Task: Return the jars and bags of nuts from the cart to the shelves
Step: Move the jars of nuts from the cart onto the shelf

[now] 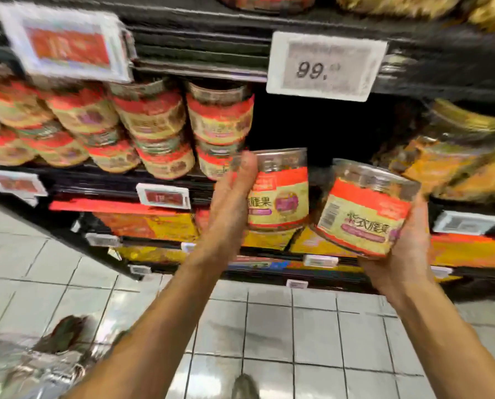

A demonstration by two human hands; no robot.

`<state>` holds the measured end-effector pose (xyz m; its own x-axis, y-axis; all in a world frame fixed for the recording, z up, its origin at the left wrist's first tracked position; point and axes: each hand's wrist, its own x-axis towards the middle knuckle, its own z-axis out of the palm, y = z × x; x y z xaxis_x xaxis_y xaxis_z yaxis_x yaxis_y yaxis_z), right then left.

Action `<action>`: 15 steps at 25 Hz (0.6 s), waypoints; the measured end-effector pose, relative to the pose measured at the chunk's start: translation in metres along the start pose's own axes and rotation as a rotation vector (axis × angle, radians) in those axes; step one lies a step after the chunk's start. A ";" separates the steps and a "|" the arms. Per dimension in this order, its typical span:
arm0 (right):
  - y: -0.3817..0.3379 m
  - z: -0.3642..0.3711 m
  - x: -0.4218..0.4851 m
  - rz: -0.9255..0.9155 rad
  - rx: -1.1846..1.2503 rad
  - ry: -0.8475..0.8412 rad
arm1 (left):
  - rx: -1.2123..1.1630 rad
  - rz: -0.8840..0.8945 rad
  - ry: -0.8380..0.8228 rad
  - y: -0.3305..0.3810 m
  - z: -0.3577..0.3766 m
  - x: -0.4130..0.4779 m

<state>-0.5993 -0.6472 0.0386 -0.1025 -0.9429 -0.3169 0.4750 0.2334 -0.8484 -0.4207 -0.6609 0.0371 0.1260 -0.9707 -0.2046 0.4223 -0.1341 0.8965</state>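
My left hand [231, 197] holds a clear jar of nuts [281, 194] with a red and cream label, upright, in front of the shelf edge. My right hand [404, 243] grips a second jar of the same kind [364, 211] from below, tilted to the left. Both jars hang just below a dark gap [306, 128] on the shelf, to the right of stacked jars of the same kind [154, 131]. The two held jars are close together but apart.
A price tag reading 99 [324, 67] hangs above the gap. Golden bags [456, 156] fill the shelf to the right. Lower shelves [154, 226] hold yellow and red packs. A silvery cart [24, 367] shows at the bottom left above the tiled floor [298, 335].
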 end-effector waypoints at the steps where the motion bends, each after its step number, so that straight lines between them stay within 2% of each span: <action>1: 0.003 -0.009 0.008 0.002 -0.007 -0.003 | 0.020 0.056 0.015 -0.006 0.007 0.015; 8: 0.028 -0.031 0.039 0.058 0.025 -0.058 | 0.374 0.410 0.083 -0.037 0.032 0.089; 12: 0.032 -0.029 0.045 0.056 0.006 -0.054 | 0.676 0.507 0.031 -0.039 0.021 0.100; 15: 0.030 -0.023 0.045 0.049 0.020 -0.066 | 0.784 0.505 -0.013 -0.040 0.009 0.098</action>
<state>-0.6100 -0.6774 -0.0113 -0.0209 -0.9442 -0.3288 0.4952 0.2759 -0.8238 -0.4330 -0.7521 -0.0150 0.1178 -0.9522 0.2820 -0.4070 0.2127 0.8883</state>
